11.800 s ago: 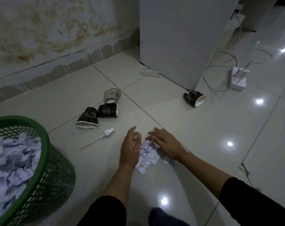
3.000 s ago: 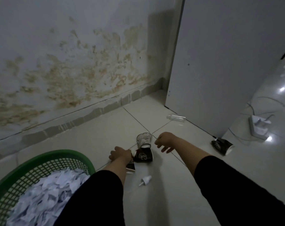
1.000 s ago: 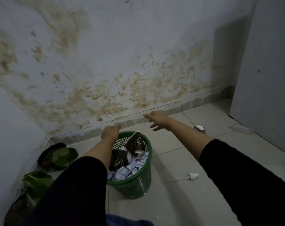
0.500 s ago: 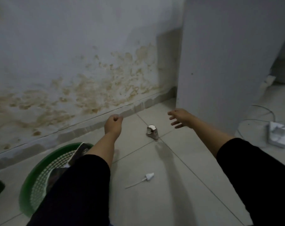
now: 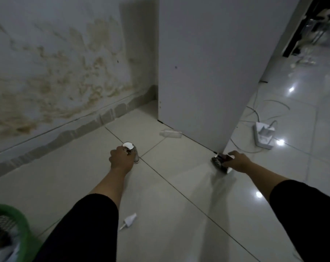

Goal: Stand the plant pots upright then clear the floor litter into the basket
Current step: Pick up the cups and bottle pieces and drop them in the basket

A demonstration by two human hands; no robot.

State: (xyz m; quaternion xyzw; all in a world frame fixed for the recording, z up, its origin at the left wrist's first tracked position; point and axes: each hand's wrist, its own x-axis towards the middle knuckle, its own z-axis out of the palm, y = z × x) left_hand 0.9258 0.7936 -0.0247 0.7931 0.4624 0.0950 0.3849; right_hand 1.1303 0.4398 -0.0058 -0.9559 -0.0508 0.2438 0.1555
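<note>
Hands [image 5: 120, 157] [image 5: 236, 162] each grip one cup: left [image 5: 131, 151] upright, right [image 5: 220, 161] on its side.

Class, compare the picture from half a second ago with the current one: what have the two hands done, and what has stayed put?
The left hand reached down onto the pale cup; the right hand swung right and gripped the dark cup at the cabinet's corner. The spray nozzle and power strip stayed where they were.

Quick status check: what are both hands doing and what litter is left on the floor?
Left hand on pale cup. Right hand grips dark cup by cabinet corner. Spray nozzle and clear bottle on tiles. Basket behind left, nothing blocking.
</note>
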